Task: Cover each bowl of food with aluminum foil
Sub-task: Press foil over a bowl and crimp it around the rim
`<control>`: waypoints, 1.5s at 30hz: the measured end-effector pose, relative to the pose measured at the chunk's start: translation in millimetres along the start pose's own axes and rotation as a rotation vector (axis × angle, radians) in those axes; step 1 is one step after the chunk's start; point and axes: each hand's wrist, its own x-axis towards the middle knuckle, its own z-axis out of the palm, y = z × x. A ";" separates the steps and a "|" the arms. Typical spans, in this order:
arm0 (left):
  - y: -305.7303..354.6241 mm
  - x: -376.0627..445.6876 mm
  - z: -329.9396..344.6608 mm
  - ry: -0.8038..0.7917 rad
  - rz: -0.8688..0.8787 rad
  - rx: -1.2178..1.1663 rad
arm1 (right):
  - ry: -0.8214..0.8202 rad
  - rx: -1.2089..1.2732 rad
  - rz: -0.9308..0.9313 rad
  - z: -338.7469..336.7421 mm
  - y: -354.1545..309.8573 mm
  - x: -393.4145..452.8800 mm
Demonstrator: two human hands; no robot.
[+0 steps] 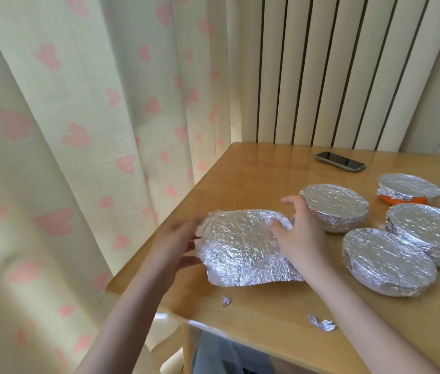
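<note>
Moulding foil sheet (243, 247) over the last bowl, left of four wrapped bowls (335, 206) | right hand (299, 233) pinches its far edge to tuck | left hand (175, 238) blurred, seemingly flat, steadying its near-left side

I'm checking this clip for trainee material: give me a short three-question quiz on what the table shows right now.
1. True or false: the phone lies at the far side of the table, apart from the bowls.
2. How many bowls to the right of the right hand are already wrapped? A) two B) four C) six
3. Fill in: the one wrapped bowl that shows its colour under the foil, the far right bowl, is ____.

The left hand is blurred beside the loose foil, and the foil scraps lie near the front edge.

Key: 1 true; 2 B; 3 orange.
</note>
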 end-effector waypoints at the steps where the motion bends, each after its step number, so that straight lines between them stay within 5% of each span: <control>1: -4.2 0.3 0.9 0.041 0.046 0.064 | -0.022 0.007 -0.004 0.7 2.9 1.6; 8: -12.6 -2.0 0.9 0.085 0.055 0.177 | -0.157 -0.020 -0.002 -3.1 8.9 5.5; 11: -5.5 -9.4 -3.1 0.233 0.400 0.532 | -0.025 -0.177 -0.127 -23.0 -3.6 9.0; 13: 9.3 -12.6 -0.7 -0.049 0.579 0.650 | -0.116 -0.183 -0.273 -25.9 -16.7 15.7; 15: 15.7 -5.3 9.6 -0.330 0.583 0.852 | -0.339 -0.249 -0.397 -16.3 -24.6 17.3; 18: 13.1 8.9 22.3 -0.470 0.491 1.092 | -0.551 -0.335 -0.395 1.3 -17.4 13.5; 25: -8.3 12.0 23.4 -0.408 0.421 0.991 | -0.465 -0.035 -0.099 9.8 -9.2 12.4; 33: -5.1 13.9 25.0 -0.431 0.371 1.039 | -0.444 -0.083 -0.049 16.0 -7.4 15.1; 37: 7.8 15.2 7.8 -0.577 0.300 1.025 | -0.368 0.071 0.017 4.6 -3.7 13.0; 42: 19.5 38.0 9.2 -0.262 0.417 0.589 | -0.234 0.065 0.045 -4.1 -4.2 8.7; 45: 13.4 43.0 32.5 -0.373 0.378 0.674 | -0.288 0.102 0.111 10.9 -7.3 3.8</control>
